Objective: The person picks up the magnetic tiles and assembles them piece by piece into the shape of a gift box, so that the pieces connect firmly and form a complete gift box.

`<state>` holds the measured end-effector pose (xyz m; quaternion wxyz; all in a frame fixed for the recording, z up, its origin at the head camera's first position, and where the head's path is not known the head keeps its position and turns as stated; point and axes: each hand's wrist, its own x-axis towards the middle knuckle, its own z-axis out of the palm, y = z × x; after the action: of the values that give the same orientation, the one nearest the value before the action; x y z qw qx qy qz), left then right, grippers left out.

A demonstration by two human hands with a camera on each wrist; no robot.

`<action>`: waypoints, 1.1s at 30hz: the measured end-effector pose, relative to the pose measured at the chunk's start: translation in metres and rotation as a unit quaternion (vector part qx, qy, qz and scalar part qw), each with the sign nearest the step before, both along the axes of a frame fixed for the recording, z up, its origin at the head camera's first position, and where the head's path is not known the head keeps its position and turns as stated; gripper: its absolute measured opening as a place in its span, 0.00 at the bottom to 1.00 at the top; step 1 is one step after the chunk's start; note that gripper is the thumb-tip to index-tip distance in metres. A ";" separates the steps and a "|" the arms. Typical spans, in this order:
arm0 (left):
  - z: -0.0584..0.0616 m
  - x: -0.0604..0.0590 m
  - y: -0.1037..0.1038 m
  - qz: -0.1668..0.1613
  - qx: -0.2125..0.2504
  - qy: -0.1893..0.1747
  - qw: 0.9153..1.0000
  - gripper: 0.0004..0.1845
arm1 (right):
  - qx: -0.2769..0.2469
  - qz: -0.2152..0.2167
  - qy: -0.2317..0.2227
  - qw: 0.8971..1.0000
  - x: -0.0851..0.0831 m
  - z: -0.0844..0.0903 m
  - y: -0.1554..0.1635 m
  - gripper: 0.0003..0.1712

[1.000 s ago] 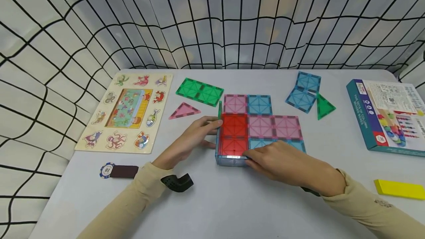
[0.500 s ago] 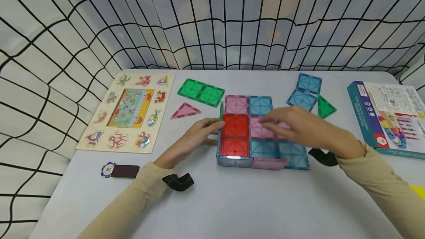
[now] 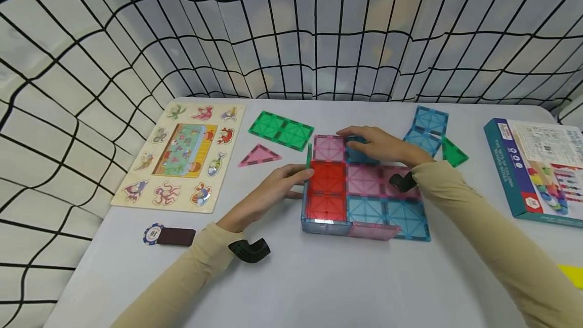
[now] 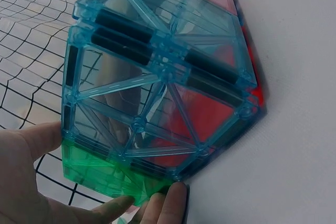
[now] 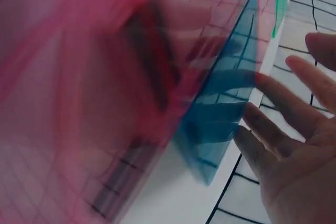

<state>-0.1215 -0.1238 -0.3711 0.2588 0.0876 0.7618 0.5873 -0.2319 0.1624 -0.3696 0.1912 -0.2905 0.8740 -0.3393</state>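
Translucent magnetic tiles form a joined block on the table. Red tiles (image 3: 327, 178) lie at its left, pink tiles (image 3: 365, 181) in the middle, and blue tiles (image 3: 366, 210) nearer the front. A pink tile (image 3: 373, 231) stands tilted up along the front edge beside an upright blue tile (image 4: 139, 114). My left hand (image 3: 278, 189) grips the left wall at a green tile (image 4: 105, 169), thumb at its top, fingers below. Beyond the back row my right hand (image 3: 371, 143) reaches over a blue tile (image 5: 223, 103), fingers extended and partly showing through it.
Loose green tiles (image 3: 281, 130) and a pink triangle (image 3: 259, 155) lie behind left. Blue tiles (image 3: 429, 120) and a green triangle (image 3: 454, 153) lie behind right. A wooden puzzle board (image 3: 179, 194), a boxed toy (image 3: 524, 181) and a black netting wall (image 3: 319, 32) surround the area.
My right hand has left the front edge, where the pink tile now stands tilted up, and moved across the block to the blue tile at the back. The left hand stays at the left wall.
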 end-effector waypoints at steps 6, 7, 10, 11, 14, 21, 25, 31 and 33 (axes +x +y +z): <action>-0.001 -0.001 0.001 -0.002 -0.004 0.001 1.000 0.36 | -0.033 -0.007 -0.008 0.999 -0.001 0.001 -0.008 0.23; -0.001 -0.001 0.001 -0.003 -0.003 0.001 1.000 0.36 | -0.035 -0.010 -0.009 0.999 -0.001 0.001 -0.008 0.23; -0.002 -0.002 0.001 -0.006 -0.005 -0.001 1.000 0.36 | -0.048 -0.022 0.007 0.999 -0.001 0.002 -0.008 0.21; -0.002 -0.002 0.001 -0.007 -0.005 -0.001 1.000 0.36 | -0.053 -0.028 0.021 0.998 -0.001 0.003 -0.008 0.20; -0.002 -0.002 0.001 -0.009 -0.006 -0.003 1.000 0.36 | -0.076 -0.040 0.073 0.994 0.003 0.010 -0.008 0.16; -0.001 -0.002 -0.002 -0.012 -0.002 -0.006 1.000 0.35 | -0.082 0.012 0.127 0.988 0.020 0.029 -0.014 0.14; 0.000 -0.002 -0.003 -0.013 -0.003 -0.008 1.000 0.36 | -0.079 0.017 0.138 0.987 0.028 0.032 -0.017 0.15; -0.001 -0.003 -0.004 -0.023 0.005 -0.006 1.000 0.35 | -0.083 -0.010 0.161 0.983 0.038 0.036 -0.004 0.16; -0.002 -0.003 -0.005 -0.027 0.008 -0.004 1.000 0.35 | -0.085 -0.025 0.160 0.983 0.045 0.037 0.006 0.15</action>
<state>-0.1247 -0.1290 -0.3727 0.2771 0.1082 0.7532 0.5867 -0.1867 0.1686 -0.3328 0.0151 -0.3345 0.8683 -0.3661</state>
